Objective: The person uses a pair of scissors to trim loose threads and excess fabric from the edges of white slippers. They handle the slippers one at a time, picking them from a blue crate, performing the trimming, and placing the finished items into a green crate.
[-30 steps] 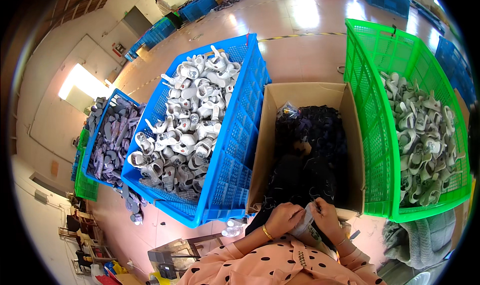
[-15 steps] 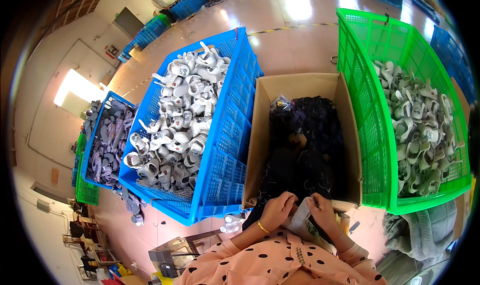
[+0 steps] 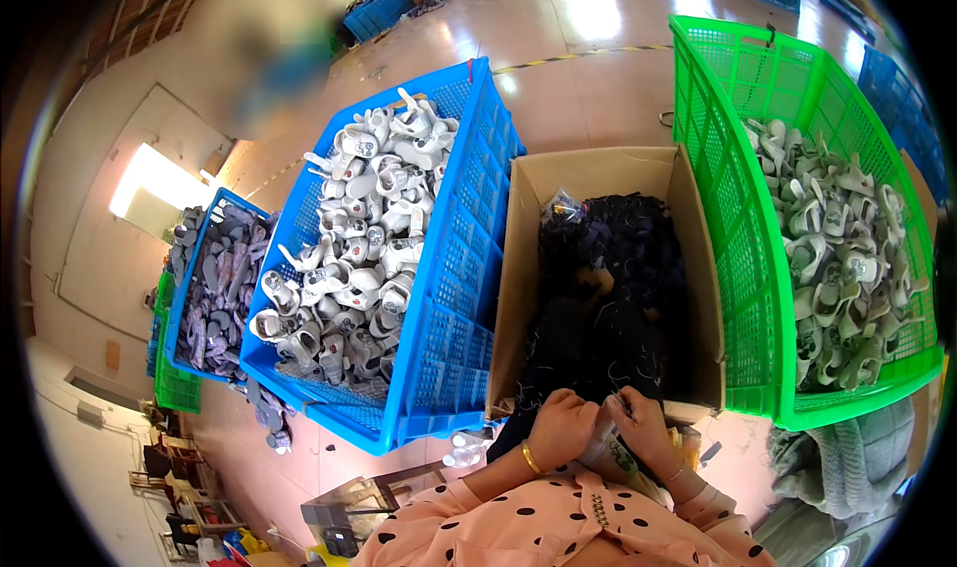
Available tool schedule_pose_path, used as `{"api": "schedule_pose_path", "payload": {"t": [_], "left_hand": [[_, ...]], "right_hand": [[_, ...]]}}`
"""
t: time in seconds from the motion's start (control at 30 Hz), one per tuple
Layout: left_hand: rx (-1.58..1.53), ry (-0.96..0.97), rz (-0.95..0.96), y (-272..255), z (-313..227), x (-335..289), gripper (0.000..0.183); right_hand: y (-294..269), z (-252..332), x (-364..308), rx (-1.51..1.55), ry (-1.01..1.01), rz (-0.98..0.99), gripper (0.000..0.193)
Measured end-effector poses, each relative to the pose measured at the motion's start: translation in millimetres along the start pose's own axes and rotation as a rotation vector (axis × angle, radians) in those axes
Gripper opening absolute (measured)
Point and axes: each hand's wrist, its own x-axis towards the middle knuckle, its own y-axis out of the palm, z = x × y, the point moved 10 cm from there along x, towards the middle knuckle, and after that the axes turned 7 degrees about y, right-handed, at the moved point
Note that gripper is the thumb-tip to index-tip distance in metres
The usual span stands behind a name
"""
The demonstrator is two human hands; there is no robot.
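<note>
A small white shoe (image 3: pixel 607 454) with a dark print is held low in front of my polka-dot top, between my two hands. My left hand (image 3: pixel 560 429), with a gold bracelet at the wrist, is closed with fingers curled on the shoe's upper part. Closed around the other side, my right hand (image 3: pixel 643 431) grips the same shoe. A thin dark bit shows at its fingertips, too small to name. My fingers hide much of the shoe. Beyond my hands, my dark trousers (image 3: pixel 578 343) reach into a cardboard box (image 3: pixel 705 268).
Dark scraps (image 3: pixel 633 230) fill the far part of the box. To the left stands a blue crate (image 3: pixel 454 258) heaped with white shoes, with a smaller blue crate (image 3: pixel 212 208) of purple shoes beyond. A green crate (image 3: pixel 733 238) of whitish shoes flanks the right, near a grey knitted cloth (image 3: pixel 847 457).
My hands have drawn closer over the shoe, and the pale strap that stood up between them is now mostly covered by my fingers.
</note>
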Motion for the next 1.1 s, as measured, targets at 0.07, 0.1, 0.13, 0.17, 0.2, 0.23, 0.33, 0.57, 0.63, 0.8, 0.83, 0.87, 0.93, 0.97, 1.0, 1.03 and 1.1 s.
{"api": "schedule_pose_path", "payload": {"t": [0.07,0.1,0.13,0.17,0.2,0.23,0.33,0.57,0.63,0.8,0.83,0.87,0.93,0.97,1.0,1.03,1.1], "left_hand": [[0.004,-0.042,-0.016,-1,3,0,0.009],[-0.028,-0.097,-0.015,-1,6,-1,0.01],[-0.06,-0.153,-0.014,-1,10,-2,0.011],[-0.247,-0.313,-0.04,4,26,-8,0.013],[-0.435,-0.474,-0.068,11,40,-17,0.015],[-0.623,-0.636,-0.096,20,51,-28,0.017],[-0.807,-0.461,0.015,22,35,-21,0.023],[-0.811,-0.341,-0.005,11,31,-15,0.015],[-1.024,-0.475,-0.033,12,33,-16,0.013],[-1.109,-0.492,-0.14,-12,34,-6,0.015],[-1.079,-0.482,-0.149,-17,38,-7,0.015],[-1.049,-0.471,-0.16,-22,40,-7,0.016],[-1.065,-0.484,-0.192,-33,42,-5,0.017],[-1.079,-0.481,-0.209,-37,44,-4,0.018],[-1.093,-0.475,-0.223,-39,45,-3,0.018],[-1.095,-0.464,-0.237,-41,45,-3,0.019],[-1.103,-0.441,-0.264,-45,45,-2,0.02]], "right_hand": [[0,1,1,0.017,0.002,-0.006,0.027],[-1,0,1,0.022,0.004,-0.011,0.027],[0,-2,1,0.062,0.009,-0.007,0.027],[1,-6,1,0.102,0.014,-0.002,0.027],[2,-8,0,0.14,0.018,0.005,0.027],[2,-9,-1,0.176,0.021,0.013,0.027],[3,-14,-2,0.24,0.027,0.011,0.027],[2,-9,8,0.34,0.127,0.025,0.026],[-5,6,11,0.406,0.062,-0.004,0.024],[-30,45,18,0.177,-0.27,-0.128,0.025],[-36,54,15,0.045,-0.286,-0.158,0.026],[-45,68,11,-0.087,-0.305,-0.187,0.027],[-54,93,0,-0.312,-0.386,-0.242,0.033],[-54,105,-5,-0.425,-0.42,-0.246,0.034],[-52,112,-9,-0.538,-0.454,-0.255,0.035],[-50,119,-13,-0.548,-0.511,-0.28,0.038],[-44,126,-15,-0.673,-0.545,-0.26,0.039]]}}
